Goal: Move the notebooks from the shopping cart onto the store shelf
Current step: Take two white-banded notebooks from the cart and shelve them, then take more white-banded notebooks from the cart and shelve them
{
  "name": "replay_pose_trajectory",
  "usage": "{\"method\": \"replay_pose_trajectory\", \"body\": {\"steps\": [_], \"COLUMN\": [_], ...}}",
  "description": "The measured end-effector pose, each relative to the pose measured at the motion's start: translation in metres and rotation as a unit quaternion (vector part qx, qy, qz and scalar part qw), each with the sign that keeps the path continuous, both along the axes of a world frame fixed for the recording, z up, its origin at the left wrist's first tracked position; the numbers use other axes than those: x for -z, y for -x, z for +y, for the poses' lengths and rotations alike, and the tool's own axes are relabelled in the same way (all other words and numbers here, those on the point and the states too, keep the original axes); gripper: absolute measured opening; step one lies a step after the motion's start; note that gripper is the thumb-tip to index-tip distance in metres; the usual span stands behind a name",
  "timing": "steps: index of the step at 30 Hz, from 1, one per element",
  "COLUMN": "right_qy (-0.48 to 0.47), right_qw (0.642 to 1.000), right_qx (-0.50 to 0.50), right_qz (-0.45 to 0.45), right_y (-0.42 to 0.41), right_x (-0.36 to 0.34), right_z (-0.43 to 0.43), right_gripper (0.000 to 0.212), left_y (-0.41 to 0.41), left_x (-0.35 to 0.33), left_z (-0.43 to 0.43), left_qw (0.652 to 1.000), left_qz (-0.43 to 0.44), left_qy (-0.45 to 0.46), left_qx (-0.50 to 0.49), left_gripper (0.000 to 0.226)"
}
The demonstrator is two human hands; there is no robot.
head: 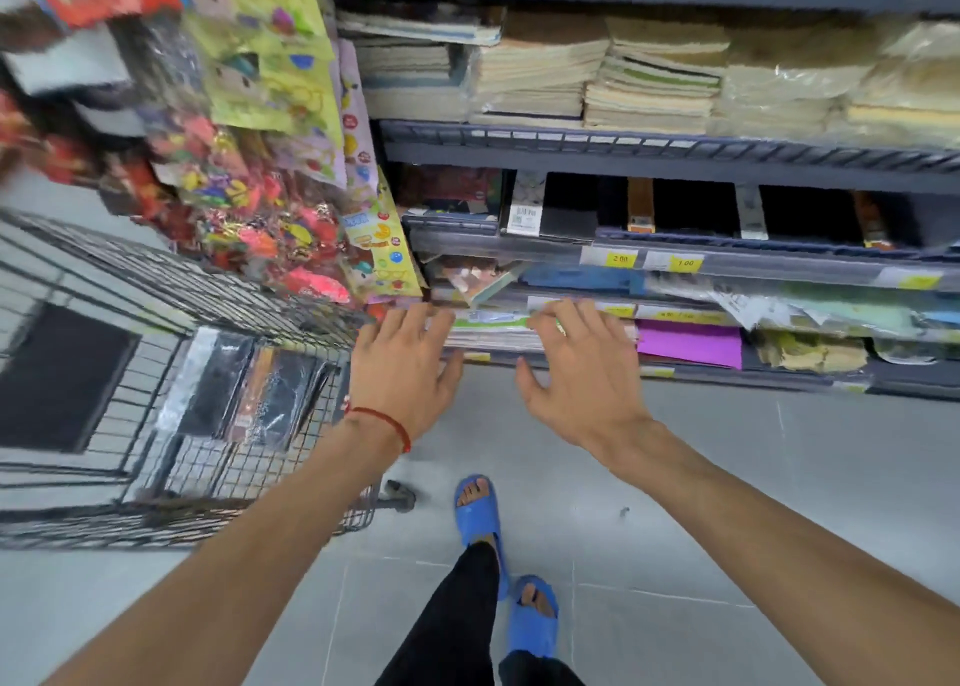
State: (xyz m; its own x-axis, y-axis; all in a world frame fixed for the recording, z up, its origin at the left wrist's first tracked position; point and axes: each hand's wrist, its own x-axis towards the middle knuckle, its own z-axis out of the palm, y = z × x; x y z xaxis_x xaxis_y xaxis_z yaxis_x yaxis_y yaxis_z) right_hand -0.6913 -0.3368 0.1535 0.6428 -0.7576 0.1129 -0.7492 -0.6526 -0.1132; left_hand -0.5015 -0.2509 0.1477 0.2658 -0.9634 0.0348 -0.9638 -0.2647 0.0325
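Observation:
A wire shopping cart [156,290] stands at the left. Inside it lie several dark, plastic-wrapped notebooks [249,389]. On a low shelf [675,371] of the store rack sits a stack of notebooks [491,329] with a green-edged one on top. My left hand [402,368] and my right hand [576,373] hover spread-fingered over that stack, one at each end, fingertips at its front edge. Neither hand holds anything. Whether the fingertips touch the stack cannot be told.
Purple paper [688,342] lies right of the stack. Higher shelves carry black notebooks [691,207] and tall piles of pale exercise books [535,82]. Colourful sticker packs [260,176] hang above the cart. My feet in blue slippers [480,519] stand on the grey tiled floor.

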Motion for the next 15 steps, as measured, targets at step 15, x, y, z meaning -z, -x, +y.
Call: {"method": "replay_pose_trajectory", "body": {"steps": [15], "right_qy": [0.0], "right_qw": [0.997], "right_qx": [-0.07], "right_qz": [-0.028], "right_y": [-0.045], "right_x": [-0.081], "right_z": [0.185], "right_gripper": [0.038], "left_y": [-0.019], "left_x": [-0.079], "left_z": [0.218], "left_qw": [0.996], "left_qz": [-0.004], "left_qy": [0.01], "left_qx": [-0.094], "left_gripper": [0.048]}}
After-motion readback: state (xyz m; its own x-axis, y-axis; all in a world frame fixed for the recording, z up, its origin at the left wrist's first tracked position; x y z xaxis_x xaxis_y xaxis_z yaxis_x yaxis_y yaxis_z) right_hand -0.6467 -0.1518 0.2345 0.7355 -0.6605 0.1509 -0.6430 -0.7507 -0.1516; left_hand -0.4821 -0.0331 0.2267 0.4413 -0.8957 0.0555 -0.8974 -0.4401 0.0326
